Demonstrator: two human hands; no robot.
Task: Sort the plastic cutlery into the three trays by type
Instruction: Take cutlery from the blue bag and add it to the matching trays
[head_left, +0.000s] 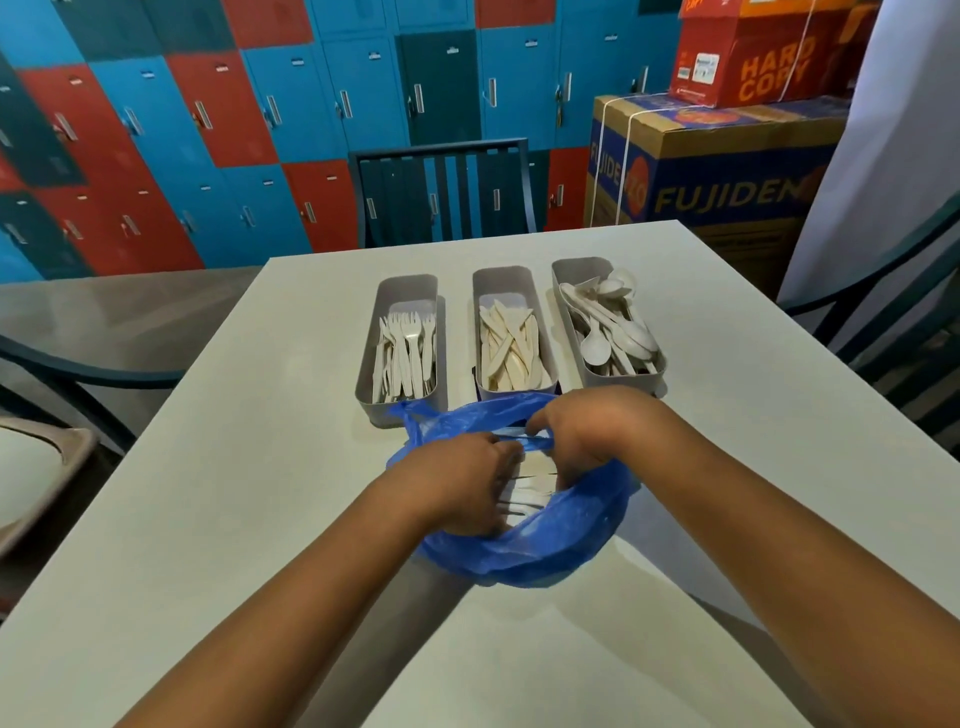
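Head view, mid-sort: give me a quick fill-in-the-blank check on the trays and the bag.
1. The left tray holds only ____.
2. The knives lie in the ____ tray.
3. The spoons fill the ____ tray.
4. Both the left hand and the right hand are at a ____ plastic bag.

Missing words: forks; middle; right; blue

three trays sit side by side on the bench (727, 415): fork tray (370, 358) left, knife tray (480, 332) in the middle, spoon tray (571, 322) right. just before them lies the bag (545, 561), both hands in its mouth, left hand (457, 483) beside right hand (587, 431). behind the bench stands a chair (441, 192).
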